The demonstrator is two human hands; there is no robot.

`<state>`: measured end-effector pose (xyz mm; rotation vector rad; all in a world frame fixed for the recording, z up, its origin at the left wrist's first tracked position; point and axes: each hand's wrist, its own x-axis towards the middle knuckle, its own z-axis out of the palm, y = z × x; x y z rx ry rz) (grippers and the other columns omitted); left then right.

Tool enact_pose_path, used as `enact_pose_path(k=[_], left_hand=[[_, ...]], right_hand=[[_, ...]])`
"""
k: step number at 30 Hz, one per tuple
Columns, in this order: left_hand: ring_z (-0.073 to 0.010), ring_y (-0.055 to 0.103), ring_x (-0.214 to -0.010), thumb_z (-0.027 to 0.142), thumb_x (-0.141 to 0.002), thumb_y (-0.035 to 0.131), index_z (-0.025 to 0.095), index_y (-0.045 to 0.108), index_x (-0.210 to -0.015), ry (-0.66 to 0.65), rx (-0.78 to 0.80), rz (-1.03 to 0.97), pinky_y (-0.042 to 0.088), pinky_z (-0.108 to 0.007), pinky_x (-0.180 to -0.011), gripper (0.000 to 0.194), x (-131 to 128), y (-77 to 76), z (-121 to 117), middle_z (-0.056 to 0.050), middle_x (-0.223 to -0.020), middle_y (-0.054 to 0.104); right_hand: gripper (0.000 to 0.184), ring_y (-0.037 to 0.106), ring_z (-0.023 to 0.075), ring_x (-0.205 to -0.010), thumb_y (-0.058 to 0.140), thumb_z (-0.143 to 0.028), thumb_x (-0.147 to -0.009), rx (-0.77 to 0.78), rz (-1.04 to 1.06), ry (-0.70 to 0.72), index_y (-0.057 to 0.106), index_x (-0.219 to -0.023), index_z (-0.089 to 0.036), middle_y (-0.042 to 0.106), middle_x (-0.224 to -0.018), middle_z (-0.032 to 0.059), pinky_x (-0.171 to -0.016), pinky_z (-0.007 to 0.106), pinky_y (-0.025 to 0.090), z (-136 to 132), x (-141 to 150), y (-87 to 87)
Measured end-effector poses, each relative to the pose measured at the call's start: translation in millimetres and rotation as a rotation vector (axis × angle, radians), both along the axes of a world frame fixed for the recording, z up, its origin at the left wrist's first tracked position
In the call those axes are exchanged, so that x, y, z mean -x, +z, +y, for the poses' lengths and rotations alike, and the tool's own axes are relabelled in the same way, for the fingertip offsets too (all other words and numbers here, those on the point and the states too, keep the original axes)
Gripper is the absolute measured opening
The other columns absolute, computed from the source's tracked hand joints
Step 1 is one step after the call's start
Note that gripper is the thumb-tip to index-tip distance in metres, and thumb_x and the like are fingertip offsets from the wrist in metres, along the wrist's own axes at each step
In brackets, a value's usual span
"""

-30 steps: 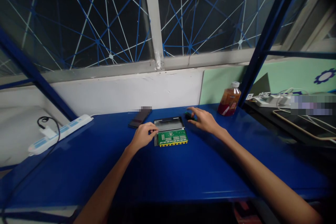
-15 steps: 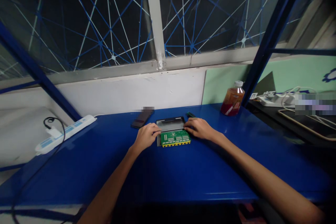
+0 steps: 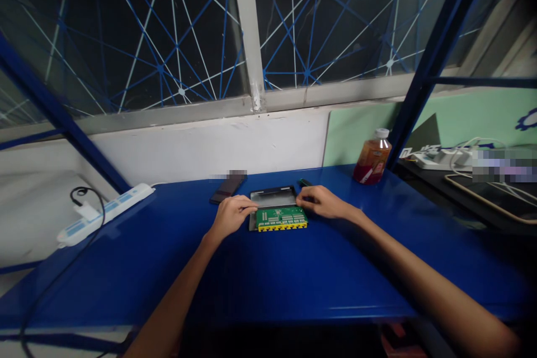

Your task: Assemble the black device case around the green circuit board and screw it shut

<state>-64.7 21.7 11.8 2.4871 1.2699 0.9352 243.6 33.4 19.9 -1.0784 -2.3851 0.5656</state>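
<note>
- Concealing part of a dark, green-tipped object [image 3: 304, 182] behind the right hand [image 3: 318, 201]; leaving its kind unclear.
- Framing the green circuit board [image 3: 285, 217] between both hands on the blue table [image 3: 289, 277], just before the black case [image 3: 273, 197].
- Bunching the left hand [image 3: 232, 215], thumb near fingers, at the board's left end; leaving any pinched part impossible to tell.
- Curling right-hand fingers at the case's right edge; obscuring fingertips and grip.

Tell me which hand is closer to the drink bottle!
The right hand, by the right end of the green circuit board. The bottle stands on that side of the blue table; the left hand is farther off, by the board's left end.
</note>
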Motion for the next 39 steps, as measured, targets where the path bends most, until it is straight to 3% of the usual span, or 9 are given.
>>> enact_pose_path(k=[5, 8, 12, 16, 21, 27, 34, 39], left_hand=[[-0.0183, 0.066, -0.073, 0.029, -0.081, 0.066, 0.018, 0.077, -0.082, -0.023, 0.155, -0.154, 0.047, -0.027, -0.070, 0.016, 2, 9.4, -1, -0.006, -0.085, 0.075], [-0.0207, 0.066, -0.076, 0.028, -0.075, 0.068, 0.017, 0.077, -0.078, 0.026, 0.271, -0.220, 0.046, -0.029, -0.073, 0.015, 1, 12.8, -1, -0.007, -0.083, 0.076], [-0.0183, 0.061, -0.064, 0.016, -0.063, 0.066, 0.014, 0.076, -0.069, 0.130, 0.530, -0.380, 0.042, -0.026, -0.061, 0.012, -1, 11.7, 2, -0.005, -0.068, 0.072], [-0.0099, 0.044, -0.045, 0.012, -0.057, 0.058, 0.011, 0.071, -0.060, 0.148, 0.642, -0.448, 0.030, -0.021, -0.048, 0.014, 0, 10.8, 1, 0.001, -0.047, 0.057], [-0.0046, 0.033, -0.042, 0.015, -0.055, 0.059, 0.010, 0.063, -0.051, 0.135, 0.746, -0.553, 0.022, -0.020, -0.046, 0.008, 1, 10.2, -1, 0.003, -0.044, 0.047], [-0.0025, 0.030, -0.041, 0.018, -0.056, 0.063, 0.007, 0.063, -0.058, 0.086, 0.868, -0.640, 0.018, -0.020, -0.043, 0.011, -1, 10.6, -2, -0.005, -0.056, 0.057], [-0.0023, 0.030, -0.042, 0.046, -0.073, 0.067, 0.008, 0.066, -0.084, 0.095, 1.029, -0.770, 0.015, -0.018, -0.041, 0.040, 0, 18.2, -2, -0.011, -0.075, 0.067], [-0.0048, 0.036, -0.043, 0.055, -0.075, 0.066, 0.007, 0.069, -0.090, 0.134, 0.996, -0.690, 0.017, -0.020, -0.041, 0.050, 0, 25.7, -4, -0.013, -0.078, 0.069]], right_hand=[[0.021, 0.059, 0.0136, -0.048, 0.052, -0.033, -0.084, 0.468, 0.237, 0.012, 0.061, -0.081, -0.015, 0.060, -0.060, 0.0011, -0.043, 0.023, 0.040, -9, 1, 12.0], [0.016, 0.061, 0.0141, -0.046, 0.055, -0.028, -0.078, 0.615, 0.357, 0.015, 0.057, -0.088, -0.016, 0.061, -0.060, -0.0004, -0.039, 0.022, 0.042, -11, 4, 12.2], [0.019, 0.061, 0.0136, -0.050, 0.057, -0.020, -0.073, 0.755, 0.497, -0.009, 0.052, -0.091, -0.017, 0.064, -0.066, 0.0016, -0.045, 0.026, 0.052, -11, 6, 13.0], [0.015, 0.068, 0.0187, -0.063, 0.056, -0.020, -0.075, 0.878, 0.618, 0.000, 0.051, -0.089, -0.016, 0.066, -0.070, 0.0050, -0.060, 0.035, 0.059, -9, 3, 16.0], [0.021, 0.070, 0.0205, -0.076, 0.066, -0.026, -0.076, 0.862, 0.613, 0.109, 0.053, -0.090, -0.016, 0.067, -0.082, 0.0057, -0.073, 0.040, 0.059, -12, -1, 21.4], [0.033, 0.068, 0.0168, -0.059, 0.069, -0.042, -0.079, 0.710, 0.545, 0.079, 0.051, -0.084, -0.016, 0.066, -0.068, 0.0019, -0.058, 0.034, 0.059, -12, 3, 18.6], [0.035, 0.067, 0.0153, -0.055, 0.067, -0.047, -0.081, 0.740, 0.604, 0.007, 0.054, -0.079, -0.014, 0.067, -0.068, 0.0043, -0.059, 0.034, 0.059, -10, 5, 13.2], [0.038, 0.064, 0.0133, -0.049, 0.068, -0.049, -0.079, 0.742, 0.611, -0.043, 0.055, -0.074, -0.014, 0.065, -0.062, 0.0026, -0.053, 0.032, 0.059, -8, 8, 9.4]])
